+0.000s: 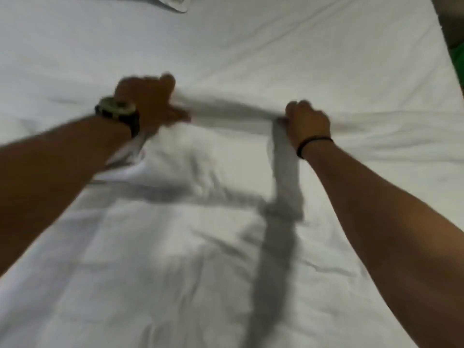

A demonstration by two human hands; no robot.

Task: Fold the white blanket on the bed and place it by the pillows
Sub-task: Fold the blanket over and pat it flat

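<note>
Both hands are stretched out over the bed, each clutching the far edge of the white fabric blanket (190,222). The left hand (150,101), a dark wristwatch (118,113) on its wrist, curls its blurred fingers into the cloth; the right hand (307,121), above a thin black wristband (312,144), grips a bunched corner. The blanket lies rumpled on the white-sheeted bed (326,46), well short of the white pillow (173,2) at the top edge.
</note>
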